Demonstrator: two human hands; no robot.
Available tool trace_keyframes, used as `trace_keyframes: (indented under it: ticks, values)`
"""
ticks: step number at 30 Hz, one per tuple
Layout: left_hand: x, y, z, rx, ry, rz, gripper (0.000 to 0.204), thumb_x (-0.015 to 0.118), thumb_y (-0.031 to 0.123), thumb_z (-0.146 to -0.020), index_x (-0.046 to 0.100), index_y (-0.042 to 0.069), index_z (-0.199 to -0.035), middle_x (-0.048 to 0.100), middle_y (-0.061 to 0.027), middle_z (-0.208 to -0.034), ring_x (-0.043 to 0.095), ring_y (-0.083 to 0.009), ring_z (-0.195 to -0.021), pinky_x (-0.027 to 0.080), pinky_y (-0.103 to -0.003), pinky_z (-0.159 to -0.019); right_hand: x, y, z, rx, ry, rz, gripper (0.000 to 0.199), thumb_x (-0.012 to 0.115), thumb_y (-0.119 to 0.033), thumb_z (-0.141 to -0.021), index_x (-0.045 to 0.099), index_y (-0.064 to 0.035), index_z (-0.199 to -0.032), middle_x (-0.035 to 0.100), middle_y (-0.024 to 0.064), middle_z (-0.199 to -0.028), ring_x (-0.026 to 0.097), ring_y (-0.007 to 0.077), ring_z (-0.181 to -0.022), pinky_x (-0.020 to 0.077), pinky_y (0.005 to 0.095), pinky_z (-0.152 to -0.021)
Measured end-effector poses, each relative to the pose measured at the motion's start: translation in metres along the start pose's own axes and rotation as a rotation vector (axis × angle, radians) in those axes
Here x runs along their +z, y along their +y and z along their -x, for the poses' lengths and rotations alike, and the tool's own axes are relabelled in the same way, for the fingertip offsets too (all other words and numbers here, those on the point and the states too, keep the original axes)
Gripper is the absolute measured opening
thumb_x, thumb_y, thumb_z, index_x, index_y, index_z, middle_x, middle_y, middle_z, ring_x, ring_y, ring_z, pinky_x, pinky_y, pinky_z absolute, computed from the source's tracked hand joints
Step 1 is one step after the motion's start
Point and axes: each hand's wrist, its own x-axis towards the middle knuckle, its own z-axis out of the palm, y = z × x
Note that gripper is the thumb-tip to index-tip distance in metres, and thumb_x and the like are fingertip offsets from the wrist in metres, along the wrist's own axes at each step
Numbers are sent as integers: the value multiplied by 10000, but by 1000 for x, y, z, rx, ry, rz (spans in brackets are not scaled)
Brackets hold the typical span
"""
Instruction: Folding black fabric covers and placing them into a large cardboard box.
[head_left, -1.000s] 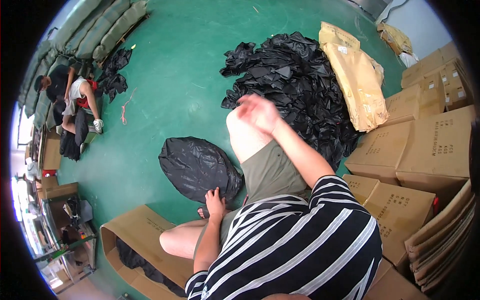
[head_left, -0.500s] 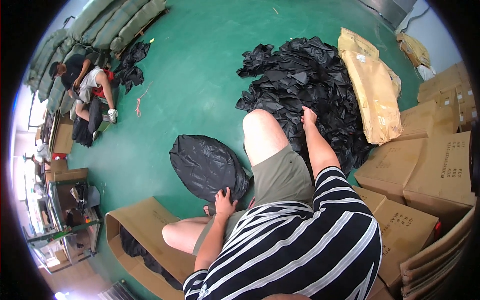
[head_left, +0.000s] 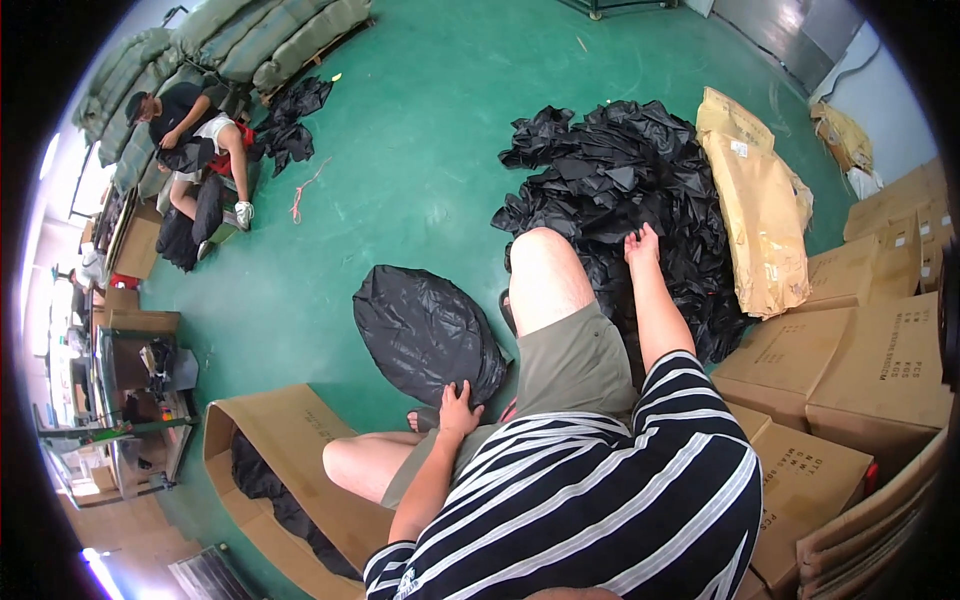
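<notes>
My left hand [head_left: 459,407] lies with fingers spread on the near edge of a rounded black thing covered in thin, shiny fabric [head_left: 425,330], which stands on the floor by my left foot. What is under the fabric is hidden. Beyond my raised right knee spreads a big heap of crumpled black fabric pieces [head_left: 620,180]. My right hand [head_left: 641,243] is over the near part of that heap, fingers apart and partly curled, with nothing visible in it. Whether its fingertips touch the fabric I cannot tell.
An open cardboard carton [head_left: 280,420] with black fabric inside lies at my left. Flattened brown packaging [head_left: 755,210] borders the heap, and closed cartons [head_left: 870,360] stack up at my right. Far left, a co-worker [head_left: 190,130] sits before large green sacks [head_left: 220,40].
My right hand has opened its fingers over the heap. My left hand stays on the rounded black thing. The view has tilted up a little.
</notes>
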Motion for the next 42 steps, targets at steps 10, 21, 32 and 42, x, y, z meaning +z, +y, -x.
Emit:
trace_keyframes:
  ticks: [10,21,32,42]
  values:
    - [-12,25,-2,-54,8,106,688,667,399,-786,444,116,-1372,403,-205,-1355,407,-379,-1231,408,-431,-996,-45,-22,44,162,-249,288,114,614,-141,-874,515,-108,-830,518,10,-686,398,96,-448,307,188,-398]
    - [-112,27,35,27,53,1450,492,542,227,-961,400,26,-1387,501,-152,-1342,500,-212,-1218,380,-312,-1029,38,93,429,-1075,-1051,856,287,687,-146,-846,659,82,-1017,698,137,-962,629,160,-894,475,283,-830]
    - [-209,14,128,-507,776,1635,508,361,342,-1005,306,66,-1427,405,-92,-1417,379,-213,-1295,299,-335,-1086,-105,211,519,-849,-2664,978,315,686,-158,-787,657,-64,-1086,503,62,-597,540,230,-547,432,346,-517]
    - [-191,-10,118,-98,715,1129,507,424,311,-973,337,87,-1419,402,-73,-1422,365,-218,-1305,271,-328,-1097,-88,195,522,-780,-2787,1044,289,717,-235,-770,691,-102,-1025,515,47,-642,547,211,-578,444,323,-538]
